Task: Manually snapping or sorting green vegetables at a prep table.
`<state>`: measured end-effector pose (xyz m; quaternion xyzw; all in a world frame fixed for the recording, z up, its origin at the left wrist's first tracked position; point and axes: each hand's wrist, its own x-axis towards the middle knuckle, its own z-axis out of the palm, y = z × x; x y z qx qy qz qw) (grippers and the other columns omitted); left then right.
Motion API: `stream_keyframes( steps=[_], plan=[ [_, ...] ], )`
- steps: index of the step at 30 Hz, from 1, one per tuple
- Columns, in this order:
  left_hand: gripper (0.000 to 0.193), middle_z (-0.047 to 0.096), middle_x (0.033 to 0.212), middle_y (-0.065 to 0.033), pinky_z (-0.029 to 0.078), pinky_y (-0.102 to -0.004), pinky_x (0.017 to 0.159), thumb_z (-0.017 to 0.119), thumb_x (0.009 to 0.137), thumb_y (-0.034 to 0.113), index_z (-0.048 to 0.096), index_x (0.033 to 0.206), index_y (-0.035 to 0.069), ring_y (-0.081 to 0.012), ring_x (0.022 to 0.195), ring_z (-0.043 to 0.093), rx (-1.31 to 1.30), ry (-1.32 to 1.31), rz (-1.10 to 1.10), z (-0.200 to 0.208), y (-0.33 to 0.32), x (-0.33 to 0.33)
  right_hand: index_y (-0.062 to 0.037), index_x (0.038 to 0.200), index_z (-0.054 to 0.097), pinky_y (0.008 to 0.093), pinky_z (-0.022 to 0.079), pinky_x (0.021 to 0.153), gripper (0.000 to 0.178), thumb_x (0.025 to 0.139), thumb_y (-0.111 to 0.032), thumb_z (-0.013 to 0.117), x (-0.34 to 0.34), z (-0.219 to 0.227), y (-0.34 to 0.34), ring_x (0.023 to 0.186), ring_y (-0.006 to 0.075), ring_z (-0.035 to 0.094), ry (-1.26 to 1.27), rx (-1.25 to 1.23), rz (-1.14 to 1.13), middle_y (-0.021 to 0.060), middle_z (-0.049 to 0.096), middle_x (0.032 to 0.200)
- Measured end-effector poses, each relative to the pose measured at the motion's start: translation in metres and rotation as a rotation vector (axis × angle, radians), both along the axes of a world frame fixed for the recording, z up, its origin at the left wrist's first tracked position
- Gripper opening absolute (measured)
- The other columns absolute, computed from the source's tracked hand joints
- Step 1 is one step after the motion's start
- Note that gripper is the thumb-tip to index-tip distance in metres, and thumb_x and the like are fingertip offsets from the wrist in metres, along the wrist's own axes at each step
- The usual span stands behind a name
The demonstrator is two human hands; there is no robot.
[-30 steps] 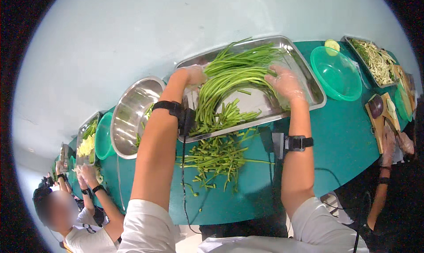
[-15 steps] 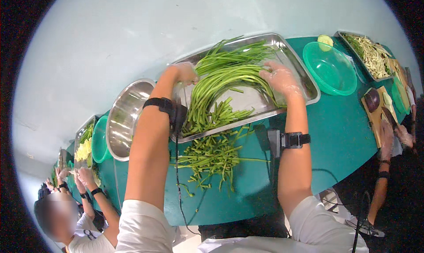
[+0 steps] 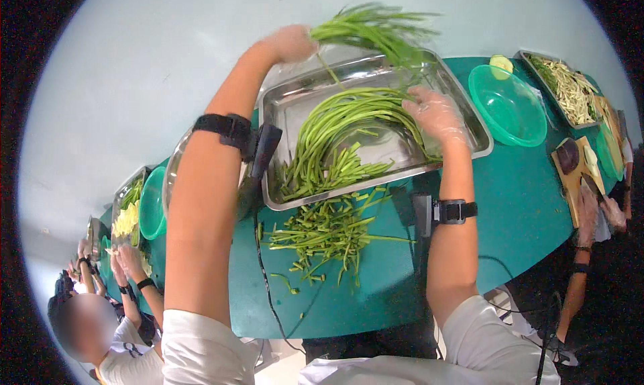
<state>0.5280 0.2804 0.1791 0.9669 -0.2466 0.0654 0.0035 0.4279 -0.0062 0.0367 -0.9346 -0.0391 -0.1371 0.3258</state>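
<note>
My left hand (image 3: 295, 44), in a clear glove, is closed round a bunch of long green stalks, apparently garlic scapes (image 3: 376, 32), lifted above the far rim of a metal tray (image 3: 278, 103). The bunch's loose ends trail to the right and blur with motion. In the tray lies a curved bundle of garlic scapes (image 3: 335, 116), with cut pieces (image 3: 349, 163) at its near end. My gloved right hand (image 3: 436, 113) is at the bundle's right side, its bent fingers gripping the stalks there. Chopped green pieces (image 3: 322, 244) lie in a heap before the tray.
A steel bowl (image 3: 176, 160) is partly hidden behind my left forearm. Green plastic basins (image 3: 513, 110) stand either side on the green table (image 3: 516, 217). People work at both ends; on the right, gloved hands (image 3: 597, 207) are at a cutting board (image 3: 573, 190). A black cable (image 3: 261, 257) hangs by my left arm.
My left hand has raised a bunch of scapes up and away from the tray. The curved bundle remains inside, with my right hand still at its right side.
</note>
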Motion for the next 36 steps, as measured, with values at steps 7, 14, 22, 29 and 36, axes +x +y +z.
stream_keyframes(
  steps=[7,14,22,29,36],
  plan=[
    [0.043,0.064,0.101,-0.0285,0.047,-0.0466,0.087,0.053,0.085,0.035,0.065,0.105,0.0,-0.038,0.097,0.063,-0.036,-0.09,0.031,0.066,-0.025,0.005,-0.0092,0.111,0.066,0.0411,0.049,0.087,0.041,0.081,-0.037,0.066,0.002,-0.002,0.001,0.099,0.034,0.063,-0.074,-0.025,0.014,0.0177,0.067,0.105],
    [0.044,0.064,0.099,-0.0309,0.047,-0.0462,0.085,0.049,0.082,0.03,0.066,0.097,-0.008,-0.0414,0.095,0.063,-0.104,-0.292,0.088,0.119,-0.05,0.01,-0.009,0.111,0.066,0.0423,0.048,0.09,0.04,0.082,-0.035,0.065,-0.003,0.007,0.009,0.102,0.0356,0.062,-0.08,-0.083,0.044,0.0172,0.066,0.11],
    [0.037,0.066,0.091,-0.0243,0.046,-0.0438,0.075,0.049,0.083,0.024,0.066,0.096,-0.007,-0.0317,0.082,0.06,-0.226,-0.225,0.089,0.158,-0.101,-0.057,-0.0038,0.099,0.068,0.0357,0.05,0.083,0.032,0.085,-0.032,0.064,-0.012,0.049,-0.001,0.092,0.0238,0.067,-0.066,0.383,0.142,0.0124,0.07,0.095],
    [0.03,0.06,0.078,-0.0189,0.042,-0.042,0.066,0.046,0.089,0.021,0.062,0.089,-0.004,-0.0257,0.069,0.053,0.115,-0.415,-0.141,0.182,-0.109,-0.096,-0.0052,0.122,0.051,0.0354,0.053,0.082,0.035,0.094,-0.026,0.056,-0.027,0.061,0.009,0.096,0.0324,0.065,0.128,1.28,0.326,0.0239,0.063,0.11],
    [0.031,0.062,0.078,-0.02,0.042,-0.0423,0.067,0.048,0.087,0.022,0.064,0.085,-0.005,-0.0256,0.071,0.053,0.458,-0.703,-0.213,0.186,-0.103,-0.116,-0.0162,0.143,0.025,0.0585,0.038,0.104,0.055,0.097,-0.035,0.049,-0.02,0.058,0.034,0.131,0.0471,0.036,0.39,1.987,0.946,0.0351,0.031,0.142]
  ],
)
